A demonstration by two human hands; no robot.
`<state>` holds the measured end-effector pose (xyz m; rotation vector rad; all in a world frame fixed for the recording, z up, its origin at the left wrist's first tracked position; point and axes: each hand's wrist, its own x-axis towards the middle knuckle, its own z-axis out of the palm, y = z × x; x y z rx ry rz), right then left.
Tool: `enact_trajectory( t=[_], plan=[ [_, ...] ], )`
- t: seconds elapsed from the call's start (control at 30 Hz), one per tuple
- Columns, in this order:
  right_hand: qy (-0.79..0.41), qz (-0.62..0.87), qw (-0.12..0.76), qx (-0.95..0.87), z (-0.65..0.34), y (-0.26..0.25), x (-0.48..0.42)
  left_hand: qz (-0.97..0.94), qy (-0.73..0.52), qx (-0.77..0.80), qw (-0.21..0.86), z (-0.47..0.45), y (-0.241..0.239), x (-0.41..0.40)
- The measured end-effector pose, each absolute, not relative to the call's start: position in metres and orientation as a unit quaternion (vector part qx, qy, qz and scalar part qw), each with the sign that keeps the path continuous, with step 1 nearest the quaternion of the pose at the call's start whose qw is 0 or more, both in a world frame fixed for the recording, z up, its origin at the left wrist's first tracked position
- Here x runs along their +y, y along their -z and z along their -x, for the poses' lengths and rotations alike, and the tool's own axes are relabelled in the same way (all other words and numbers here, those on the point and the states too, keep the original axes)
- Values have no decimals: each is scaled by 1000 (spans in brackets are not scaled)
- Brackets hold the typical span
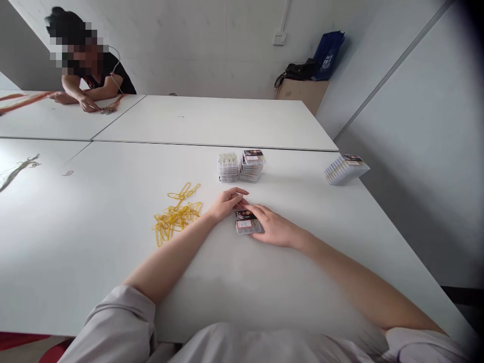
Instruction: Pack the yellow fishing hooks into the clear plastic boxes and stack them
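Note:
A small clear plastic box (247, 222) with a dark label lies flat on the white table (113, 262) in front of me. My right hand (274, 227) rests against its right side, fingers laid along the box. My left hand (228, 201) sits at the box's far left corner, fingers curled and touching its top edge. A loose pile of yellow paper clips (176, 215) lies just left of my left hand.
Two stacks of similar small boxes (241, 166) stand beyond my hands. Another stack (346, 169) sits at the table's right edge. At the far left table a person (91, 75) handles orange cords. Bags and a cardboard box (302, 91) stand by the back wall.

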<state>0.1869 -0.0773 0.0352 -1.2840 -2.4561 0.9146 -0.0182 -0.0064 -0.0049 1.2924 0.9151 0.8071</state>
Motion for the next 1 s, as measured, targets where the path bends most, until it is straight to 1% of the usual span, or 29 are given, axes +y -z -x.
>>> enact_trajectory(
  t=[0.2,0.37,0.53,0.73,1.0],
  plan=[
    [-344,459,216,-790,-195,-20,-80,-589,-350,392,614,18,5,-7],
    [-350,455,267,-774,-196,-4,-85,-599,-345,383,613,16,5,-7],
    [-319,459,286,-778,-198,8,-81,-589,-351,389,616,13,9,-8],
    [-283,430,301,-803,-199,5,-81,-586,-352,421,596,13,5,-11],
    [-309,423,347,-778,-199,7,-82,-602,-355,453,553,8,-9,-11]
  ],
)
